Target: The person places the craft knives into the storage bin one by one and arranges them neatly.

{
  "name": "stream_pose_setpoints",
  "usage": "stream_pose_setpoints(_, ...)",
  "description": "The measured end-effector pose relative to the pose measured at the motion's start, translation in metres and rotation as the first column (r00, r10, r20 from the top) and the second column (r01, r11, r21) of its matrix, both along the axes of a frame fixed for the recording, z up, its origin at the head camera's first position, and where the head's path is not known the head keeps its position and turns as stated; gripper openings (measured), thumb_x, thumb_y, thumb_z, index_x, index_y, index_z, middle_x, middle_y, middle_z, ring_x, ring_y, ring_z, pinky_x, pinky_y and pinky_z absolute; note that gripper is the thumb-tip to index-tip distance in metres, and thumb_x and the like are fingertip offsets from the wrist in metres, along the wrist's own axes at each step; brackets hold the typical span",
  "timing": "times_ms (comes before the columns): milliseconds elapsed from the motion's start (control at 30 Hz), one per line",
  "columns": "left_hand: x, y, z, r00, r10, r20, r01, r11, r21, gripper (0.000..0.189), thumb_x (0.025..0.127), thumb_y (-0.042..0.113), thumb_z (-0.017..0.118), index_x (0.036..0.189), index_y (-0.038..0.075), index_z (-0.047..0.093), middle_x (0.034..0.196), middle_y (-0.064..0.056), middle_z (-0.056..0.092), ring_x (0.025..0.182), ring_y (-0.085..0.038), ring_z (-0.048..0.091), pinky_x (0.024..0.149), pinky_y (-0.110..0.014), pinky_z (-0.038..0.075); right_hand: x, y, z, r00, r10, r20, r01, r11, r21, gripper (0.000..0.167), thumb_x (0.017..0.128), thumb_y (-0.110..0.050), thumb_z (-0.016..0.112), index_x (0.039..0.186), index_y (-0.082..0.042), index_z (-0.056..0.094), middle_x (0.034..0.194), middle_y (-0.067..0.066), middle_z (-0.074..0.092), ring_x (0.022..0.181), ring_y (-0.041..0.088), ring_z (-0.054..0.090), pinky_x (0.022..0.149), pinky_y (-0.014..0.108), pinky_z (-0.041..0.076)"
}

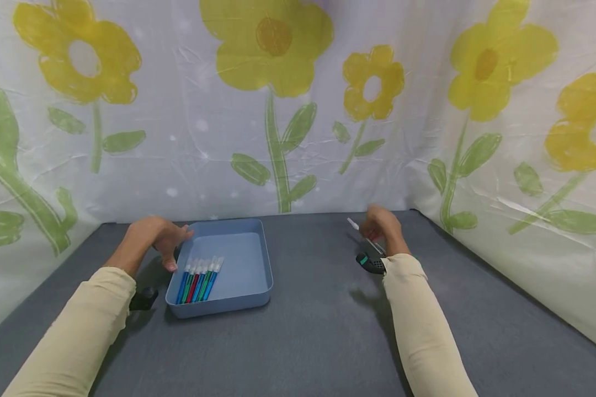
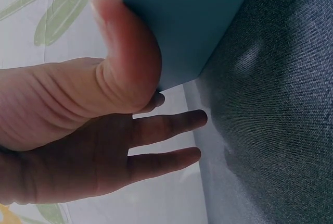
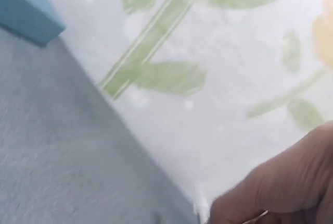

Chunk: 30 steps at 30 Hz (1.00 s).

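A blue tray (image 1: 243,300) stands left of the middle of the table, with several capped marker pens (image 1: 197,286) in blue, green and red side by side in its front left part. My left hand (image 1: 161,240) is at the tray's back left corner. In the left wrist view its thumb (image 2: 132,57) rests against the tray's edge, and two fingers (image 2: 169,129) stretch out straight past the corner. Near the back right, my right hand (image 1: 379,225) pinches a marker pen (image 1: 352,223); only its whitish end shows, the rest being hidden by the fingers.
A grey cloth-like table surface (image 1: 308,331) lies under everything. A white curtain (image 1: 179,138) printed with yellow flowers encloses the back and sides. Dark wrist devices (image 1: 372,262) hang below both forearms.
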<state>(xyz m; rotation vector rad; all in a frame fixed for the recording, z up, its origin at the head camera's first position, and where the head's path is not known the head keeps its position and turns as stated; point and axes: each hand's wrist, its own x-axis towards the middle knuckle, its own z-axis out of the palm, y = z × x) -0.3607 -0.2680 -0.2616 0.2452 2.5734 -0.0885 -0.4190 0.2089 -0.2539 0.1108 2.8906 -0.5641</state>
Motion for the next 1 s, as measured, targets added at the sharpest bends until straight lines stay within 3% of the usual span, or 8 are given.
stream_pose_setpoints(133,-0.001,0.0,0.002,1.0,0.01,-0.002,-0.01,1.0,0.008,0.133,0.077,0.04,0.09,0.165,-0.007,0.001,0.169,-0.037,-0.009,0.157,-0.059,0.001,0.124,-0.069,0.021,0.005,0.0,0.018,0.997,0.01,-0.073,-0.012,0.999,-0.03,0.014,0.095,-0.01,0.064,0.1,0.001,0.072,0.101,0.015,0.079,0.085,0.025,0.078,0.089,0.042,0.063)
stream_pose_setpoints(300,-0.002,0.0,0.003,1.0,0.014,0.004,-0.014,1.0,0.012,0.135,0.077,0.04,0.09,0.165,-0.007,-0.001,0.169,-0.037,-0.01,0.157,-0.059,0.0,0.124,-0.069,0.022,0.011,-0.001,0.032,0.991,0.003,-0.135,-0.007,0.999,-0.034,0.008,0.089,-0.009,0.065,0.091,-0.002,0.069,0.082,0.008,0.077,0.07,0.019,0.075,0.08,0.041,0.062)
stream_pose_setpoints(500,-0.001,0.0,0.002,1.0,0.01,0.006,-0.01,1.0,0.0,0.134,0.077,0.042,0.09,0.165,-0.007,0.001,0.169,-0.037,-0.008,0.157,-0.059,0.002,0.124,-0.069,0.023,0.014,-0.002,0.037,0.988,0.022,-0.155,-0.03,0.998,-0.051,0.005,0.087,-0.008,0.063,0.087,-0.004,0.066,0.073,0.005,0.074,0.067,0.018,0.074,0.077,0.039,0.062)
stream_pose_setpoints(733,-0.002,0.0,0.0,1.0,0.029,-0.001,-0.029,0.999,0.016,0.135,0.076,0.04,0.091,0.165,-0.007,0.002,0.169,-0.037,-0.009,0.157,-0.06,-0.001,0.124,-0.068,0.022,0.017,-0.003,0.043,0.987,0.021,-0.162,-0.031,0.998,-0.06,0.009,0.088,-0.007,0.062,0.08,-0.005,0.066,0.068,0.004,0.071,0.067,0.02,0.074,0.06,0.028,0.056)
stream_pose_setpoints(900,-0.001,0.0,0.0,1.0,0.023,-0.004,-0.023,1.0,0.015,0.136,0.074,0.042,0.091,0.165,-0.006,0.002,0.169,-0.036,-0.008,0.157,-0.059,0.001,0.123,-0.068,0.026,0.019,-0.004,0.048,0.985,0.031,-0.169,-0.041,0.998,-0.054,0.017,0.088,-0.008,0.062,0.071,-0.008,0.063,0.061,0.001,0.066,0.06,0.016,0.069,0.059,0.029,0.055)
stream_pose_setpoints(1000,-0.001,0.0,0.0,1.0,0.022,-0.003,-0.022,1.0,0.016,0.136,0.075,0.042,0.091,0.165,-0.006,0.002,0.169,-0.036,-0.008,0.157,-0.059,0.001,0.123,-0.067,0.027,0.02,-0.006,0.051,0.985,0.049,-0.165,-0.07,0.99,-0.121,0.019,0.088,-0.008,0.064,0.07,-0.009,0.063,0.06,0.0,0.064,0.062,0.016,0.067,0.062,0.029,0.056)
